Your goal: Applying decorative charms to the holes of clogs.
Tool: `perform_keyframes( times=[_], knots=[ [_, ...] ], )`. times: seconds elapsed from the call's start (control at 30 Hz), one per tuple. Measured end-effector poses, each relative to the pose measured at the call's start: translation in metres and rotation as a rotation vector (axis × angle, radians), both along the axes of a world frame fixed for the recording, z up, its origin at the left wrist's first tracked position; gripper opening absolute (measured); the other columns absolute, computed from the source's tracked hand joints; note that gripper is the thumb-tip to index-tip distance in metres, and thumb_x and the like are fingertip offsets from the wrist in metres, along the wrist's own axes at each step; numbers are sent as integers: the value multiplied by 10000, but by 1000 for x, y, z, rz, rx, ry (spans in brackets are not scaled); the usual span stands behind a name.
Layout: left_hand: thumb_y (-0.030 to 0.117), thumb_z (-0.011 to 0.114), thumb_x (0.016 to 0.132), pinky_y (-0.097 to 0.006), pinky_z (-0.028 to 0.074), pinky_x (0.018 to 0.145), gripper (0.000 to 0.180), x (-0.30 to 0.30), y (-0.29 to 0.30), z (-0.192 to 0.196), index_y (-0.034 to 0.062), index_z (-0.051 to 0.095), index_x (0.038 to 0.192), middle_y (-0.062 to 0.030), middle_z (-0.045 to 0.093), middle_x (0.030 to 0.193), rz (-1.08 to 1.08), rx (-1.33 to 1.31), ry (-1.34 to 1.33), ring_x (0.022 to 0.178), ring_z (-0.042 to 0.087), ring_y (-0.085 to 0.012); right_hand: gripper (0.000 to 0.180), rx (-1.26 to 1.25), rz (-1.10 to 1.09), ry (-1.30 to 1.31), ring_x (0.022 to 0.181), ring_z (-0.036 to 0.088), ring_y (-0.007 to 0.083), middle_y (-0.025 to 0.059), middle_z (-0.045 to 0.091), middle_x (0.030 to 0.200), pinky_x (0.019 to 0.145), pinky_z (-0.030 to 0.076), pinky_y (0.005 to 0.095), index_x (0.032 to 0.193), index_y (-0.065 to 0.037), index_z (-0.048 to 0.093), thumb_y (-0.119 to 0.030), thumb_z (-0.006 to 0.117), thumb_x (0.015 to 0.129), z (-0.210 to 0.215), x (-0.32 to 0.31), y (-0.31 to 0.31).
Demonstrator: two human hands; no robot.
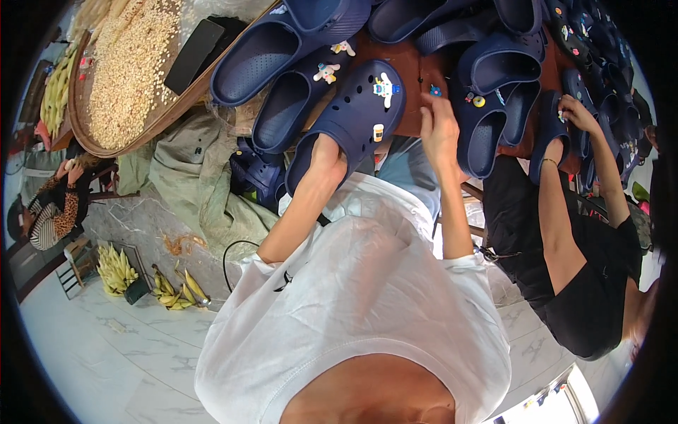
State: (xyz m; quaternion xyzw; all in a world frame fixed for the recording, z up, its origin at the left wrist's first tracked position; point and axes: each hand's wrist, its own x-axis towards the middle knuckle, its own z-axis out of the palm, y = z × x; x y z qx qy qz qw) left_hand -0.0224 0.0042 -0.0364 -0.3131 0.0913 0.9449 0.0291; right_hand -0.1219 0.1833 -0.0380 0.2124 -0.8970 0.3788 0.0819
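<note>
A navy clog point(353, 116) with ventilation holes is tilted up in front of me, my left hand point(327, 152) pushed inside through its opening. The fingers of that hand are hidden in the shoe, which it holds up. On the clog's upper sit a white character charm point(385, 90) with blue and a small jar-shaped charm point(378, 132). My right hand point(441, 127) is to the right of the clog, apart from it, over the red-brown tabletop point(409, 63). Its fingers are loosely bent and apart. Just beyond their tips lies a blue flower-shaped charm point(435, 91).
More navy clogs point(258, 60) crowd the table. At right, a person in black point(586, 275) handles another clog point(547, 131). A round tray point(116, 150) of pale kernels, with a black phone-like object point(195, 55), stands left. Corn point(116, 270) lies on the floor.
</note>
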Motion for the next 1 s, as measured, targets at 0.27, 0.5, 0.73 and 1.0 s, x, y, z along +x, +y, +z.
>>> perform_keyframes(
  times=[0.27,0.5,0.73,1.0],
  knots=[
    [174,551,948,-422,425,1039,470,0,-6,8,6,415,1366,-134,526,1340,-32,163,12,1208,535,-270,264,342,-66,136,1006,582,367,170,612,1088,880,470,423,1095,-12,613,3,565,836,-44,-38,3],
    [210,481,977,-412,432,1032,421,-3,2,7,20,433,1350,-120,531,1331,-1,11,-42,1196,539,-260,175,32,-34,60,850,639,290,139,631,926,732,505,390,982,-24,633,3,632,810,-29,-22,-1],
    [247,410,1007,-402,439,1024,392,-5,12,1,35,452,1334,-106,535,1322,40,-133,-106,1184,543,-250,157,-291,123,-10,679,624,179,99,630,876,611,489,275,912,-18,657,-5,725,772,13,50,-16],
    [285,351,1029,-383,436,1019,389,0,17,2,47,473,1312,-87,542,1309,43,-292,-170,1177,542,-232,173,-364,140,-76,689,634,167,96,635,897,599,513,267,921,-15,665,24,726,763,10,75,-31]
  ],
)
